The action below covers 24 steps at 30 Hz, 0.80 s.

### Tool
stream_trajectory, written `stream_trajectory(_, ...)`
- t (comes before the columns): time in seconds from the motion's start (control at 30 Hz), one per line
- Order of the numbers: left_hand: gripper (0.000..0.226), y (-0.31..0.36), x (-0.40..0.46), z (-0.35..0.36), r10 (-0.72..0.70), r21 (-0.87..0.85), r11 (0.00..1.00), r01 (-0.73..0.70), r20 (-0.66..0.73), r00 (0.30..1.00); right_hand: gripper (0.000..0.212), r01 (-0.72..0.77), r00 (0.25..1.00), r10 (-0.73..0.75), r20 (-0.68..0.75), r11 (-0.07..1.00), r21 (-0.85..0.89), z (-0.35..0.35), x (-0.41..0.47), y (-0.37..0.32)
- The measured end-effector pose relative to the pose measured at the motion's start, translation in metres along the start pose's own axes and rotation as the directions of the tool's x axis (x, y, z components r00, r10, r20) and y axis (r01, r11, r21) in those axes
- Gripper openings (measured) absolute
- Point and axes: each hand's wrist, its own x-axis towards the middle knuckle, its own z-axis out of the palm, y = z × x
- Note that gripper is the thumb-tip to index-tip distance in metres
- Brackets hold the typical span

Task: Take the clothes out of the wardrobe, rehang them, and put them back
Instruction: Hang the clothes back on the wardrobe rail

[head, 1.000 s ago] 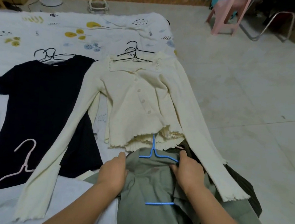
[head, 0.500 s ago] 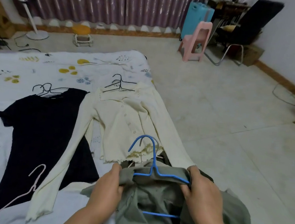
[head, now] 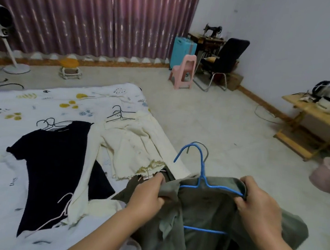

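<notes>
Olive-green garment (head: 208, 212) hangs on a blue hanger (head: 202, 180), held up between both hands over the bed's (head: 2, 150) near edge. Left hand (head: 148, 195) clenches the fabric at one shoulder; right hand (head: 259, 205) grips the other shoulder and the hanger's end. Black top (head: 57, 165) and cream cardigan (head: 136, 148) lie flat on the bed beyond.

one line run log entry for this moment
both hands: left hand, right hand grip green shirt | blue hanger inside | above bed

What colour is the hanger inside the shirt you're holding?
Blue hanger, clearest in the head view.
</notes>
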Motion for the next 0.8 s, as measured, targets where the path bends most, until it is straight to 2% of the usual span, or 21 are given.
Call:
stream_trajectory(0.3,0.035,0.091,-0.047,-0.029,0.186,-0.098,0.977,-0.189,-0.036,0.982,0.019,-0.048,0.979,0.055,-0.195,0.998,0.04,-0.099,-0.038,0.023)
stream_trajectory(0.5,0.026,0.157,-0.072,-0.035,0.307,-0.065,0.948,-0.313,-0.093,0.947,0.02,0.087,0.942,-0.04,-0.334,0.988,0.126,-0.16,-0.051,0.06)
stream_trajectory(0.7,0.025,0.221,-0.105,-0.021,0.375,0.007,0.923,-0.384,-0.231,0.898,0.021,0.185,0.927,-0.098,-0.362,0.959,0.216,-0.21,-0.054,0.115)
stream_trajectory(0.8,0.011,0.243,-0.123,-0.017,0.397,0.034,0.914,-0.405,-0.288,0.871,0.019,0.281,0.905,-0.175,-0.388,0.93,0.237,-0.233,-0.056,0.134)
